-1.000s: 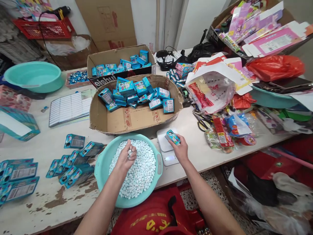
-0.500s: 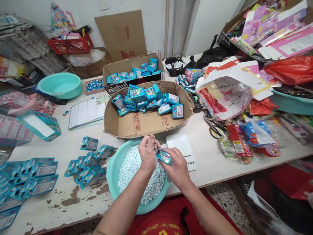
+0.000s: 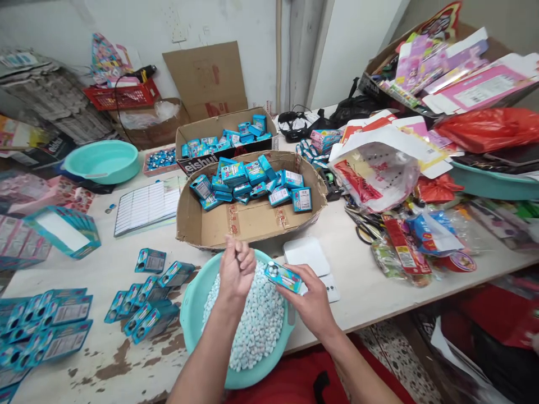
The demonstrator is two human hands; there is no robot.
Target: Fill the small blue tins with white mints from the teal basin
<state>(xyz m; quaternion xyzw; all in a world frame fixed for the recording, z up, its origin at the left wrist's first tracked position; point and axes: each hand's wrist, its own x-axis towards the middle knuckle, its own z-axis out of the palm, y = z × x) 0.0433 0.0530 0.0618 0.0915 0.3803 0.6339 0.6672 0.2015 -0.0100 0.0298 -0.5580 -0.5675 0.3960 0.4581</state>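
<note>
Basin (image 3: 191, 314) of small white candies (image 3: 256, 325) nearest, at the counter's (image 3: 362, 292) front edge. Above it, left hand (image 3: 236, 270) curled shut, contents hidden; right hand (image 3: 310, 302) gripping a small blue box (image 3: 283, 276) just beside. Beyond, white scale (image 3: 306, 256), then cardboard tray (image 3: 248, 221) of blue boxes.

A bowl (image 3: 189, 314) sits at the near edge of the table (image 3: 370, 292), and candies (image 3: 252, 325) lie in it. The left hand (image 3: 236, 272) is over the bowl. The right hand (image 3: 311, 306) is just beside it and holds a little box (image 3: 283, 276) over the bowl's right side. A scale (image 3: 307, 255) lies right of the bowl, a bit behind it. Behind the bowl is a big box (image 3: 252, 219) with a heap of packs (image 3: 248, 177) in its back half. A back box (image 3: 197, 163) stands behind that. A notebook (image 3: 145, 206) lies left of the big box. Flat packs (image 3: 147, 297) lie left of the bowl. A second bowl (image 3: 101, 163) sits far back on the left. Bags (image 3: 379, 168) pile up on the right.
</note>
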